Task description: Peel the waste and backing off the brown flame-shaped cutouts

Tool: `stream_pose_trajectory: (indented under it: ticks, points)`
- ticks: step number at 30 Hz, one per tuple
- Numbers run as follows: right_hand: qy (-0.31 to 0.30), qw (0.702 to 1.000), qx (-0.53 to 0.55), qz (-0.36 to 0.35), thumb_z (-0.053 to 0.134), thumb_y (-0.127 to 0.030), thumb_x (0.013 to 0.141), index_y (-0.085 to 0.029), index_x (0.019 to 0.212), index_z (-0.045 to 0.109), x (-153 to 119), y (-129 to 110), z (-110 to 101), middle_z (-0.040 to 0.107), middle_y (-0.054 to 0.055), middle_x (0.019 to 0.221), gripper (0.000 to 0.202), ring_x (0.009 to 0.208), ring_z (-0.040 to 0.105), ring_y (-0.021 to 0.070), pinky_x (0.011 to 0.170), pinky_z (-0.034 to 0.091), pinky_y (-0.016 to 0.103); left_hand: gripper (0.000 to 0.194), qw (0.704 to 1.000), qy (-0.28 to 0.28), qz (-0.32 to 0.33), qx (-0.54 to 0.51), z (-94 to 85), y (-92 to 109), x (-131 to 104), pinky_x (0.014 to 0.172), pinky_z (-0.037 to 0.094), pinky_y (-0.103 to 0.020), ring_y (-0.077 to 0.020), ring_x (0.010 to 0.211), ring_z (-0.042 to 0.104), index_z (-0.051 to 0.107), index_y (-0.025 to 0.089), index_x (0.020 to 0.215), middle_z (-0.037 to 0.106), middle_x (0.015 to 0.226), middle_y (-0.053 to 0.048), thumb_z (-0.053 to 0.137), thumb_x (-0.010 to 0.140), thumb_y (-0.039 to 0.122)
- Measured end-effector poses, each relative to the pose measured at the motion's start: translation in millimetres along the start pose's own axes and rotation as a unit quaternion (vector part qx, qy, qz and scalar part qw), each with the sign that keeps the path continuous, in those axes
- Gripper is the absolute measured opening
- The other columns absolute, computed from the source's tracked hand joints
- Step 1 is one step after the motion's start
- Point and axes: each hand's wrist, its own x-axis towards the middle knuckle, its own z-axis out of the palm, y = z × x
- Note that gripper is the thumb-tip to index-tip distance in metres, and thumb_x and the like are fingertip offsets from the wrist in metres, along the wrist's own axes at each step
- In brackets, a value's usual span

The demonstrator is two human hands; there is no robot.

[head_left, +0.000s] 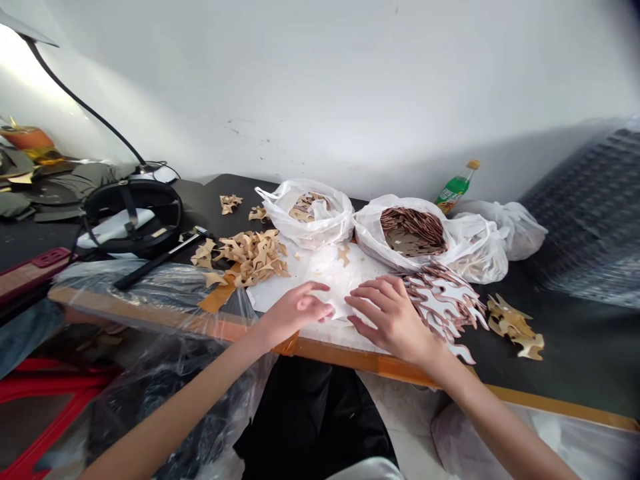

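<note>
My left hand (298, 310) hovers at the table's front edge, over a white sheet (267, 283). Its thumb and index finger are apart, and I see nothing between them. Opposite it, my right hand (393, 317) has its fingers spread and bent, palm down, holding nothing visible. A heap of white-faced, brown-edged cut pieces (445, 297) lies just right of the right hand. One small tan piece (344, 255) rests on the sheet beyond both hands. To the left is a pile of curved tan cut pieces (255, 257).
Two open white plastic bags (320, 230) (370, 227) hold cut pieces at the back. A green bottle (456, 189) stands behind them. A hammer (163, 257) and a black headset (133, 217) lie left. More tan pieces (515, 325) lie right, near a dark stack (590, 213).
</note>
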Motion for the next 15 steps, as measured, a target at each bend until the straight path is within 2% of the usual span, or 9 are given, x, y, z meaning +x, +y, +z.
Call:
stream_pose_trajectory:
  ticks: [2, 3, 4, 7, 11, 15]
  points:
    - [0.0, 0.997, 0.03, 0.068, 0.067, -0.028, 0.102, -0.02, 0.125, 0.067, -6, 1, 12, 0.076, 0.011, 0.117, 0.024, 0.108, 0.065, 0.0269, 0.097, 0.043, 0.046, 0.05, 0.983, 0.092, 0.105, 0.115, -4.0, -8, 0, 0.09, 0.055, -0.035, -0.0258, 0.102, 0.075, 0.063, 0.023, 0.134, 0.078, 0.106, -0.007, 0.076, 0.091, 0.044]
    - [-0.005, 0.995, 0.041, 0.089, 0.069, -0.029, 0.101, -0.02, 0.123, 0.068, -9, 2, 18, 0.075, 0.011, 0.116, 0.024, 0.106, 0.066, 0.0268, 0.095, 0.043, 0.045, 0.049, 0.966, 0.115, 0.152, 0.174, -5.0, -12, 0, 0.093, 0.055, -0.036, -0.0253, 0.107, 0.073, 0.062, 0.024, 0.136, 0.077, 0.113, -0.007, 0.076, 0.091, 0.04]
    - [-0.012, 0.993, 0.049, 0.102, 0.07, -0.03, 0.101, -0.02, 0.122, 0.069, -12, 1, 24, 0.075, 0.011, 0.115, 0.024, 0.104, 0.066, 0.0269, 0.094, 0.043, 0.045, 0.049, 0.948, 0.12, 0.191, 0.225, -5.1, -16, 1, 0.097, 0.054, -0.036, -0.025, 0.113, 0.071, 0.06, 0.025, 0.137, 0.075, 0.12, -0.007, 0.076, 0.092, 0.036]
    - [-0.035, 0.992, 0.059, 0.11, 0.072, -0.031, 0.099, -0.02, 0.121, 0.069, -15, 0, 36, 0.075, 0.011, 0.113, 0.024, 0.103, 0.067, 0.0274, 0.093, 0.044, 0.044, 0.053, 0.902, 0.077, 0.268, 0.329, -1.8, -28, 6, 0.106, 0.052, -0.04, -0.0249, 0.123, 0.067, 0.053, 0.027, 0.144, 0.071, 0.134, -0.008, 0.074, 0.095, 0.027]
    - [-0.048, 0.992, 0.068, 0.094, 0.073, -0.031, 0.099, -0.02, 0.121, 0.069, -12, 0, 41, 0.075, 0.01, 0.112, 0.025, 0.103, 0.067, 0.0268, 0.094, 0.044, 0.044, 0.059, 0.87, 0.057, 0.3, 0.389, 3.7, -39, 15, 0.105, 0.051, -0.044, -0.0266, 0.12, 0.069, 0.048, 0.027, 0.148, 0.072, 0.13, -0.009, 0.073, 0.094, 0.021]
    - [-0.052, 0.991, 0.085, 0.087, 0.073, -0.031, 0.099, -0.02, 0.122, 0.068, -11, 5, 43, 0.076, 0.009, 0.112, 0.026, 0.104, 0.068, 0.0266, 0.095, 0.043, 0.044, 0.061, 0.871, 0.066, 0.291, 0.39, 4.5, -43, 21, 0.103, 0.051, -0.044, -0.0267, 0.116, 0.071, 0.046, 0.026, 0.148, 0.074, 0.126, -0.008, 0.072, 0.094, 0.018]
